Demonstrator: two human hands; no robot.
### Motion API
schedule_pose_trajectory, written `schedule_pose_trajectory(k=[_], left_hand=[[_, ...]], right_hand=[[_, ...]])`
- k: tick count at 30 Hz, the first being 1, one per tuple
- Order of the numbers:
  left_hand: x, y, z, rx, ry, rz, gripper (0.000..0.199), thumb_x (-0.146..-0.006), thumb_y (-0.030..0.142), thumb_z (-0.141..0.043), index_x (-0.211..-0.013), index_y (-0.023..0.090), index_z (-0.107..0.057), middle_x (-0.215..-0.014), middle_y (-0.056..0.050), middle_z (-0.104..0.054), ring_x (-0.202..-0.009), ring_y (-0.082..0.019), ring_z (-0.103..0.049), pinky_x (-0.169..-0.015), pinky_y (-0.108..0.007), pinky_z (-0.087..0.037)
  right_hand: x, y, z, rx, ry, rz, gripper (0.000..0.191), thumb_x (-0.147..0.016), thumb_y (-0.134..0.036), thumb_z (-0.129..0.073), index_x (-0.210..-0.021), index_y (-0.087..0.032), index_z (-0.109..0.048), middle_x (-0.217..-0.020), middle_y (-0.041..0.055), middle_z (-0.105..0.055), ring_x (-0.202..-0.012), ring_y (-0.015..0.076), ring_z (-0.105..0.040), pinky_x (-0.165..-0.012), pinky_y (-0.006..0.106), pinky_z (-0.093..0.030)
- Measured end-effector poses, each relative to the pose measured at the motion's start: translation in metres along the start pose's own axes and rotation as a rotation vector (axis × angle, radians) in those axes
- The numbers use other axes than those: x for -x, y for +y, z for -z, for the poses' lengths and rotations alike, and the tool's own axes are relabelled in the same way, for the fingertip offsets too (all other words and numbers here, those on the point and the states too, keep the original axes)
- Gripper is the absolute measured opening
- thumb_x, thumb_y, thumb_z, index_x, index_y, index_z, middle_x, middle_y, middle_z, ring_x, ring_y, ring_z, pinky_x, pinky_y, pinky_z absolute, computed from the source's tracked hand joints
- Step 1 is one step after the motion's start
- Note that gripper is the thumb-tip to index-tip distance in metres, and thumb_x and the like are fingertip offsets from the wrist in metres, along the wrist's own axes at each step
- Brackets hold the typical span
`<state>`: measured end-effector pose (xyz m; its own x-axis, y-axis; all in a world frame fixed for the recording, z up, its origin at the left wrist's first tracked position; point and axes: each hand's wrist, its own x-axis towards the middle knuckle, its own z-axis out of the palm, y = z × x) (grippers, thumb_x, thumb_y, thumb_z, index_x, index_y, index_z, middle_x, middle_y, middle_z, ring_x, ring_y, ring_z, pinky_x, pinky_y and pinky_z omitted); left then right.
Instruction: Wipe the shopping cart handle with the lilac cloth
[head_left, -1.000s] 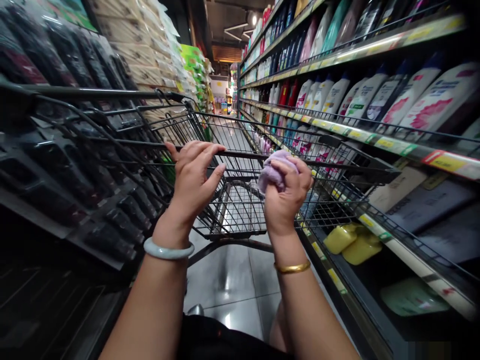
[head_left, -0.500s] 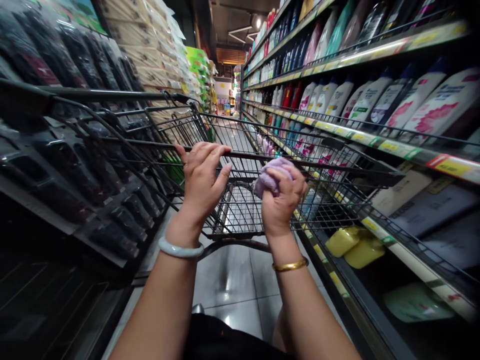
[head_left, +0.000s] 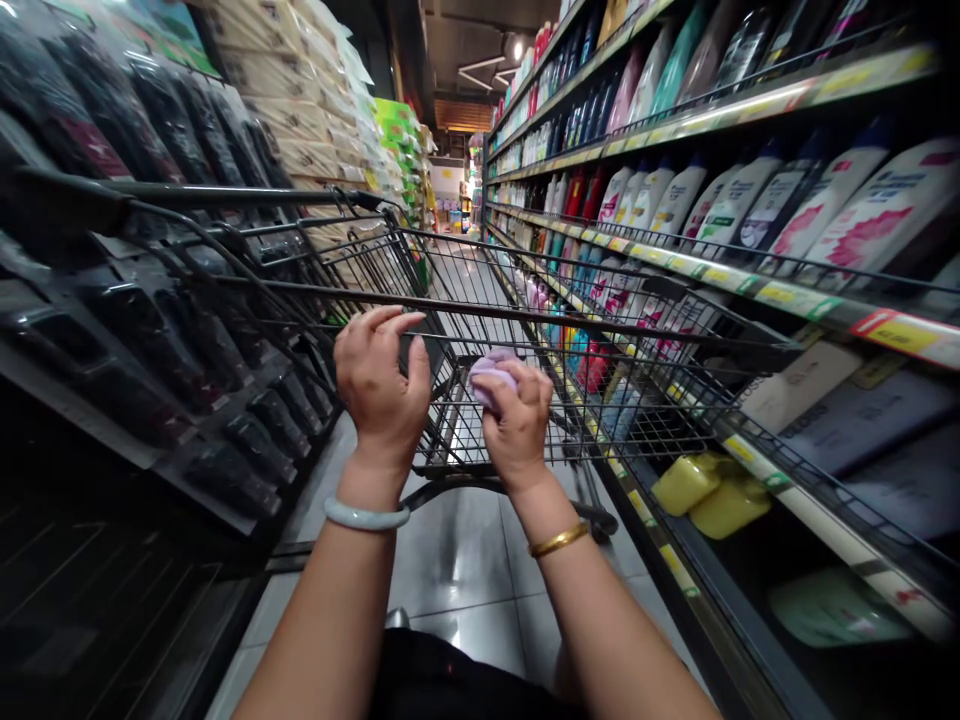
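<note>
A black wire shopping cart [head_left: 480, 425] stands in front of me, its dark bar [head_left: 495, 308] crossing above my hands. My left hand [head_left: 382, 380], with a pale bangle at the wrist, is just below the bar, fingers apart and bent, holding nothing. To its right, my right hand [head_left: 519, 415], with a gold bangle, is closed around a crumpled purple cloth [head_left: 491, 378]. The cloth bulges out above the fingers, below the bar and in front of the cart's wire basket.
Shelves of bottles [head_left: 750, 200] line the right side, with yellow containers [head_left: 686, 483] low down. Packaged black goods [head_left: 172, 340] hang at the left, beside stacked beige packs [head_left: 300, 110]. Another cart frame [head_left: 247, 195] reaches in from the left. The tiled floor [head_left: 457, 555] shows below.
My left hand has come off the bar and lowered slightly to the left. My right hand, still holding the purple cloth, has moved left and down, away from the bar.
</note>
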<state>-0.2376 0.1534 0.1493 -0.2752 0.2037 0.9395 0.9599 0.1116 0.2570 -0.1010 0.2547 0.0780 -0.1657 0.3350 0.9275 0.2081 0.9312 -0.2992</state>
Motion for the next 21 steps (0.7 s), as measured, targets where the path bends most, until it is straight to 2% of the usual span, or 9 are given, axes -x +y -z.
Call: schedule_pose_trajectory(k=[2, 4, 9, 15, 21], left_hand=[[0.004, -0.001, -0.001, -0.067, -0.04, 0.05, 0.022, -0.098, 0.031, -0.06, -0.113, 0.022, -0.073, -0.122, -0.011, -0.072, -0.122, -0.029, -0.063, -0.115, -0.048, -0.042], [0.006, -0.001, -0.003, -0.117, -0.103, 0.07, 0.021, -0.096, 0.03, -0.063, -0.112, 0.022, -0.074, -0.12, -0.011, -0.072, -0.121, -0.031, -0.062, -0.113, -0.048, -0.043], [0.006, 0.001, -0.005, -0.134, -0.161, 0.054, 0.024, -0.096, 0.029, -0.064, -0.116, 0.022, -0.074, -0.122, -0.01, -0.073, -0.123, -0.03, -0.062, -0.116, -0.049, -0.042], [0.004, 0.0, -0.009, -0.071, -0.193, 0.011, 0.027, -0.097, 0.029, -0.062, -0.119, 0.021, -0.074, -0.126, -0.009, -0.074, -0.127, -0.028, -0.062, -0.126, -0.05, -0.035], [0.007, -0.005, -0.014, -0.056, -0.22, 0.034, 0.032, -0.097, 0.029, -0.062, -0.126, 0.022, -0.073, -0.133, -0.009, -0.072, -0.135, -0.028, -0.059, -0.131, -0.052, -0.028]], right_hand=[[0.003, -0.001, -0.002, 0.008, -0.055, 0.02, 0.042, -0.084, 0.001, -0.06, -0.108, -0.029, -0.078, -0.125, 0.0068, -0.066, -0.123, 0.0274, -0.051, -0.112, 0.047, -0.048], [0.0, -0.002, 0.001, 0.005, -0.081, 0.015, 0.042, -0.085, 0.0, -0.06, -0.108, -0.03, -0.078, -0.125, 0.0059, -0.066, -0.123, 0.0269, -0.052, -0.112, 0.047, -0.049], [-0.007, 0.0, 0.008, 0.004, -0.03, -0.052, 0.043, -0.085, -0.001, -0.06, -0.111, -0.03, -0.079, -0.13, 0.0064, -0.064, -0.124, 0.0275, -0.051, -0.113, 0.049, -0.047], [0.006, 0.001, 0.0, 0.006, -0.209, -0.078, 0.04, -0.085, -0.001, -0.063, -0.108, -0.029, -0.08, -0.128, 0.0068, -0.066, -0.122, 0.0279, -0.05, -0.109, 0.046, -0.05], [-0.003, 0.01, 0.012, 0.012, -0.123, -0.118, 0.043, -0.085, 0.0, -0.062, -0.109, -0.031, -0.08, -0.13, 0.0061, -0.066, -0.124, 0.0277, -0.05, -0.115, 0.049, -0.046]])
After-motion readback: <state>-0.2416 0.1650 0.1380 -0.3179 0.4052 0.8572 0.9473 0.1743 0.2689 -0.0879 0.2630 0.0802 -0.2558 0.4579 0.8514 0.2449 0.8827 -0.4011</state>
